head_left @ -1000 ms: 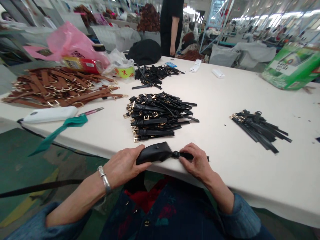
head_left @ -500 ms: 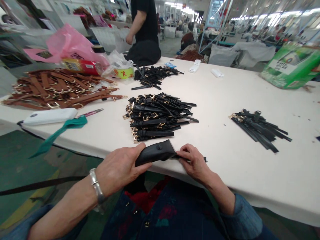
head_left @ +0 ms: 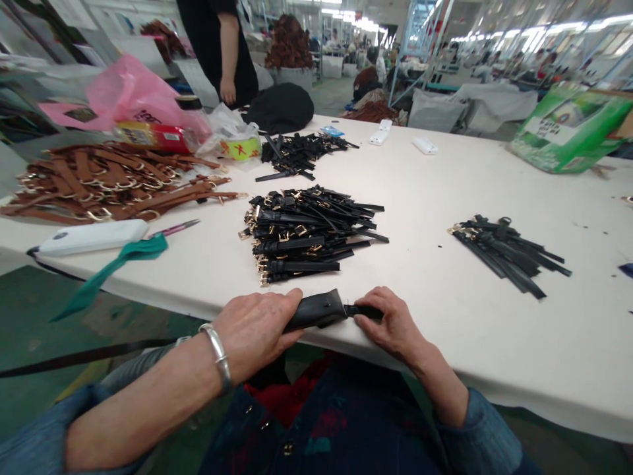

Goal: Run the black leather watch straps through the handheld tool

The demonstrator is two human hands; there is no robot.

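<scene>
My left hand point(head_left: 260, 330), with a silver bangle on its wrist, is wrapped round a wide black leather piece point(head_left: 316, 310) at the table's front edge. My right hand point(head_left: 388, 323) pinches a narrow black strap point(head_left: 366, 311), whose left end meets the open right end of the wide piece. How far the strap reaches inside is hidden. Just beyond the hands lies a pile of black straps with gold buckles point(head_left: 306, 231). A smaller bundle of black straps point(head_left: 514, 251) rests to the right.
Brown straps point(head_left: 109, 178), a white case point(head_left: 93, 236), a teal ribbon point(head_left: 119, 270) and small scissors point(head_left: 180, 227) lie left. Farther back are more black straps point(head_left: 297, 153), a pink bag point(head_left: 128, 92) and a green bag point(head_left: 568, 128). A person in black point(head_left: 217, 46) stands behind the table.
The wide black piece and my left hand have shifted slightly right and are turned a little. My right hand now grips the narrow strap along its length. The person behind has moved left.
</scene>
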